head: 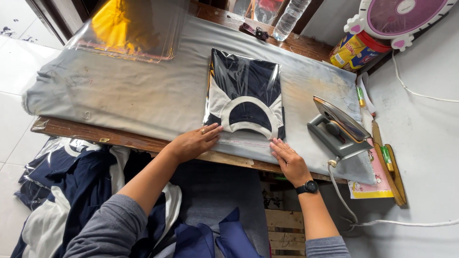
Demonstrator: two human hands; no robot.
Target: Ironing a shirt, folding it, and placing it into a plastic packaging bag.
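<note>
A folded navy and white shirt [245, 93] lies inside a clear plastic bag on the grey padded cloth [134, 95] of the table. My left hand [196, 142] presses flat on the bag's near flap, at its left corner, with a ring on one finger. My right hand [287, 157] rests flat on the same flap at its right corner, with a black watch on the wrist. Neither hand grips anything; the fingers lie together on the plastic.
An iron [337, 126] stands on its side right of the shirt, its cord trailing down. A stack of clear bags [129, 28] lies at the back left. A plastic bottle [290, 16], a tin [354, 50] and a pink fan [401, 16] stand behind. More bagged shirts [71, 177] lie lower left.
</note>
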